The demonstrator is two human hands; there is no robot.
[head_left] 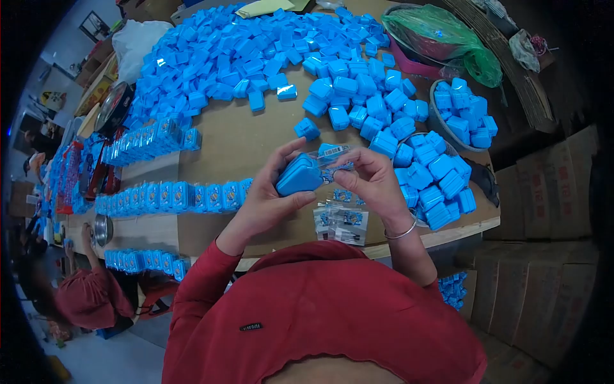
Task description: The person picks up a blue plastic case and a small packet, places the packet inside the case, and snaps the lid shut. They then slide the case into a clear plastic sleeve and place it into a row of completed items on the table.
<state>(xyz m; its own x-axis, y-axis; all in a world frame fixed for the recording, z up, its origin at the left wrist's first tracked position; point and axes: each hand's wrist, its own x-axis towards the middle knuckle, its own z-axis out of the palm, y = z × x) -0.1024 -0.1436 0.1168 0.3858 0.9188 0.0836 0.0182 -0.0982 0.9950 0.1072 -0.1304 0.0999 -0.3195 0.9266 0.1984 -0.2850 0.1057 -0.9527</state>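
Note:
My left hand (268, 195) is wrapped round a blue plastic case (300, 175) above the table's front part. Close to its right side, my right hand (374, 182) pinches a small clear packet (334, 155) with a barcode label, which touches or overlaps the case's edge. Below both hands, several clear printed packets (345, 221) lie on the brown table surface. To the left stands a long row of blue cases with printed fronts (169, 196). Loose blue cases (358, 89) are piled beyond my right hand.
A large heap of blue pieces (211, 54) covers the back. Two tubs of cases, one a grey bowl (440, 121), stand right, near a green plastic bag (441, 35). Cartons (543, 198) are stacked at far right. A co-worker in dark red (93, 297) sits at left.

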